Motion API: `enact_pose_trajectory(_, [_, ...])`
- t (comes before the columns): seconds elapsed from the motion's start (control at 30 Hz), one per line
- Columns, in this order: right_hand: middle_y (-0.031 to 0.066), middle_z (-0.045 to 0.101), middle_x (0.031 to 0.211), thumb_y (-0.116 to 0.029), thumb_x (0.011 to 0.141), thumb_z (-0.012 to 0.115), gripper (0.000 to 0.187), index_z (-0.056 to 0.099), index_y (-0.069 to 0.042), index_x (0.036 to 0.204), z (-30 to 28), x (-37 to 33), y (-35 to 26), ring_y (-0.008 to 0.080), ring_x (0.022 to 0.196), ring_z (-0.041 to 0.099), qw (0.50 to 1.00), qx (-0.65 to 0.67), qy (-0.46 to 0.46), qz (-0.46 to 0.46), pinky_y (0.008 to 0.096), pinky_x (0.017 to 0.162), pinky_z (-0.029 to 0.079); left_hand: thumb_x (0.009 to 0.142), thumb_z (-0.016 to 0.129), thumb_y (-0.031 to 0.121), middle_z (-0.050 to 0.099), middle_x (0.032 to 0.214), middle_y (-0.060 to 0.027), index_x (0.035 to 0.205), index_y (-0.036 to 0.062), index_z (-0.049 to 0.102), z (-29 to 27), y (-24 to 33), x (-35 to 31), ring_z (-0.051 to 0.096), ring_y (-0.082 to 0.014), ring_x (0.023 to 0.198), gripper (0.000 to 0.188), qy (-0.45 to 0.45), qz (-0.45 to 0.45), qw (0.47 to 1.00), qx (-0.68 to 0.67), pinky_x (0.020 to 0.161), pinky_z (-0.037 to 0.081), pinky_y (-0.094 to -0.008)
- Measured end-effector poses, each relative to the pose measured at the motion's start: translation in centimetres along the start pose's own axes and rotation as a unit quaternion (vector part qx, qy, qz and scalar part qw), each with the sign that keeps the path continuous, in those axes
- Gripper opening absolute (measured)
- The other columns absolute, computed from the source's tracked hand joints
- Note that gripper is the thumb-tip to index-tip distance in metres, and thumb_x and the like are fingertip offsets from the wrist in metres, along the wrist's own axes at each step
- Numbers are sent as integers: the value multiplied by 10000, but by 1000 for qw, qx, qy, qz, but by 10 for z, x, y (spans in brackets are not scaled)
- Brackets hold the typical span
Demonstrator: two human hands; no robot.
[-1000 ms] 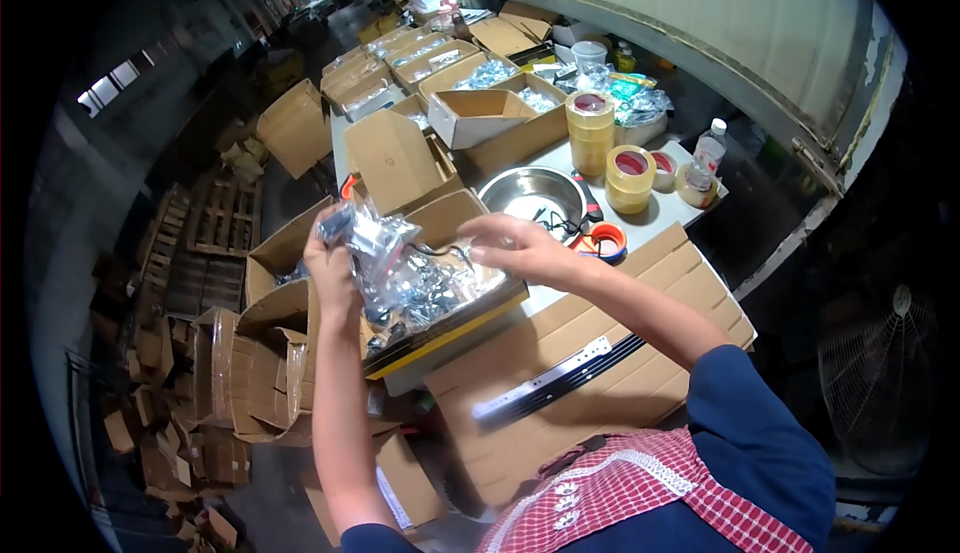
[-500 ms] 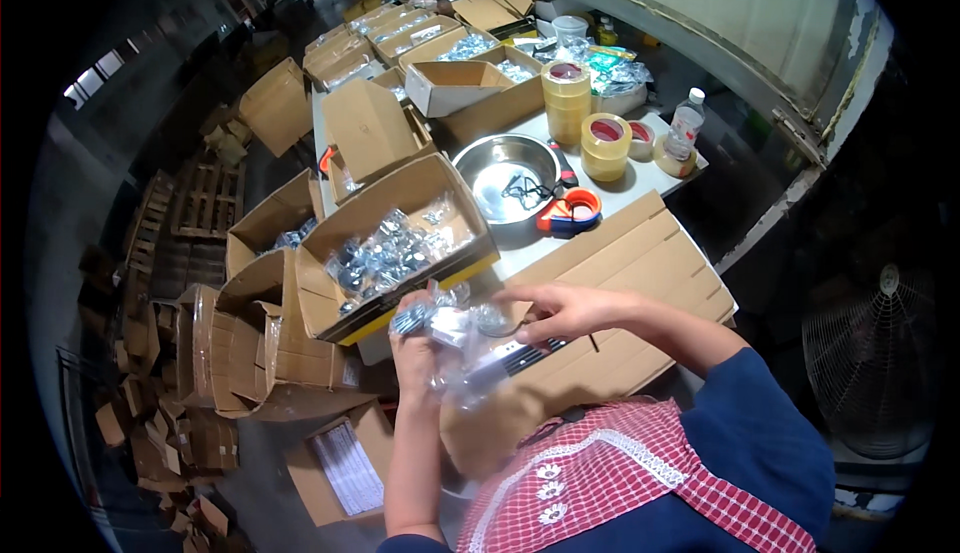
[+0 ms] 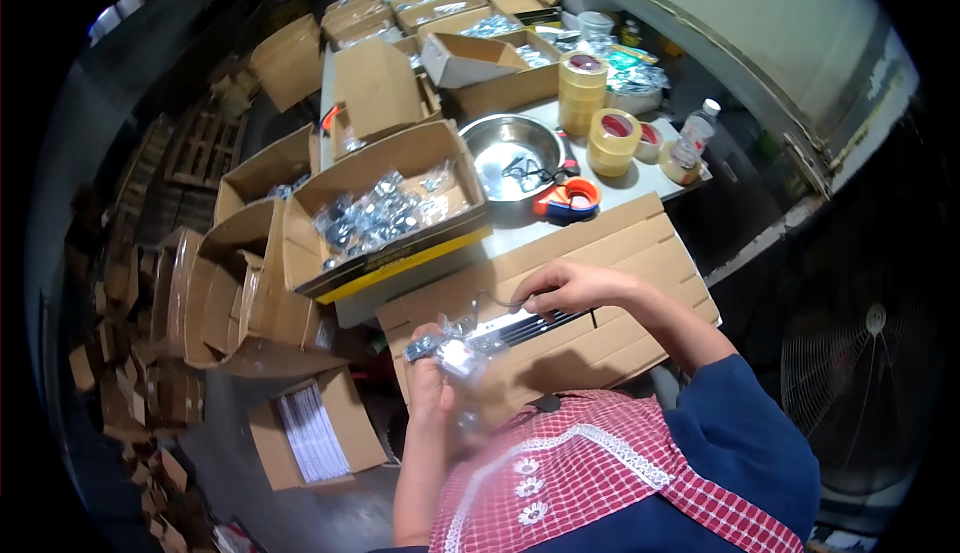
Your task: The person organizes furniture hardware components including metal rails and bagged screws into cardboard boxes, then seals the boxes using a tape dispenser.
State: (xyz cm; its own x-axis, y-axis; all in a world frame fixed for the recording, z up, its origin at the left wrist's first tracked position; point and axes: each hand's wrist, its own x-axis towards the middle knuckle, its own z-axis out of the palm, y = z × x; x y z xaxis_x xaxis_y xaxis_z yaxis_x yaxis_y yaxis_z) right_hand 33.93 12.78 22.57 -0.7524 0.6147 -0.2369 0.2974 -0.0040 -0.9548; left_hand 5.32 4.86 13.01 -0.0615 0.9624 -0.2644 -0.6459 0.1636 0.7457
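Note:
My left hand (image 3: 428, 385) is closed around small clear plastic bags (image 3: 458, 355) that hold metal and white parts, over the near edge of a flat cardboard sheet (image 3: 610, 253). To its right, my right hand (image 3: 570, 288) has its fingers pinched on a thin black cord (image 3: 490, 300), which curves toward the bags. Beneath the right hand lies a long silver-and-black slotted piece (image 3: 530, 327), partly covered by the bags and fingers. Just beyond stands an open cardboard box (image 3: 390, 250) of bagged metal parts.
A steel bowl (image 3: 483, 141) with black cords sits past the sheet, next to an orange-and-blue tape ring (image 3: 570, 199). Tape rolls (image 3: 612, 143) and a plastic bottle (image 3: 693, 133) stand at right. Open cartons (image 3: 235, 303) line the left; a fan (image 3: 840, 383) is far right.
My right hand has left the clear bag it was at and now pinches the black cord. My left hand and its bags have moved slightly lower. The view has shifted a little.

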Motion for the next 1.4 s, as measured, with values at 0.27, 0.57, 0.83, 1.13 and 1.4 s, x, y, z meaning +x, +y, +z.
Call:
enact_pose_trajectory(0.27, [-39, 623, 778, -222, 996, 646, 307, 688, -60, 1254, -4, -20, 21, 22, 595, 455, 988, 84, 61, 118, 200, 494, 316, 974, 579, 50, 709, 1107, -120, 993, 79, 636, -51, 8, -66, 717, -255, 986, 66, 125, -113, 986, -12, 829, 622, -428])
enact_pose_trajectory(0.57, [-17, 655, 819, -169, 950, 693, 329, 681, -58, 1259, -89, 0, 24, 18, 540, 463, 937, 93, 333, 39, 191, 465, 333, 805, 641, -70, 535, 1481, -215, 921, -21, 722, -62, -7, -95, 603, -278, 1275, 150, 112, -50, 935, 332, 1015, 485, -331])
enact_pose_trajectory(0.83, [212, 729, 1087, -57, 793, 574, 506, 664, -64, 1290, -212, 73, 73, 388, 1038, 693, 835, -331, 427, 102, 454, 905, 544, 703, 805, 12, 605, 1412, -198, 1011, 14, 749, -121, -34, -89, 620, -336, 1246, 312, -4, 61, 853, 518, 1046, 485, -378])
enact_pose_trajectory(1.13, [147, 666, 1167, -70, 716, 682, 405, 715, -79, 1119, -184, 95, 84, 356, 1281, 519, 711, -582, 394, 11, 542, 1187, 314, 619, 835, -24, 606, 1345, -184, 868, 67, 762, -138, -32, -86, 629, -323, 1227, 275, -72, 128, 829, 539, 1022, 509, -422])
enact_pose_trajectory(1.4, [94, 734, 954, 53, 789, 628, 230, 742, -20, 976, -44, 55, 52, 270, 971, 708, 893, -215, 367, -148, 546, 1142, 418, 651, 775, -72, 646, 1239, -193, 881, 48, 732, -112, -34, -89, 681, -344, 1107, 263, 43, 144, 812, 564, 941, 552, -399])
